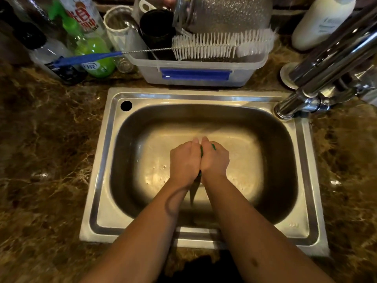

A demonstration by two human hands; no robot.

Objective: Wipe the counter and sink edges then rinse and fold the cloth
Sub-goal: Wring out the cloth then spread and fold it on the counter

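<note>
Over the middle of the steel sink [106,160], my left hand [184,162] and my right hand [215,162] are pressed side by side, both curled tight around a green cloth [201,151]. Only thin green slivers of the cloth show between the knuckles and at the right hand's top. A dark stream of water drips below the hands toward the basin floor. The brown marble counter [51,160] surrounds the sink on all sides.
A chrome faucet [326,74] reaches in from the right rear. Behind the sink stands a clear plastic dish tub [195,74] with a white bottle brush [222,45] across it. Bottles [95,54] crowd the back left; a white bottle [322,23] stands back right.
</note>
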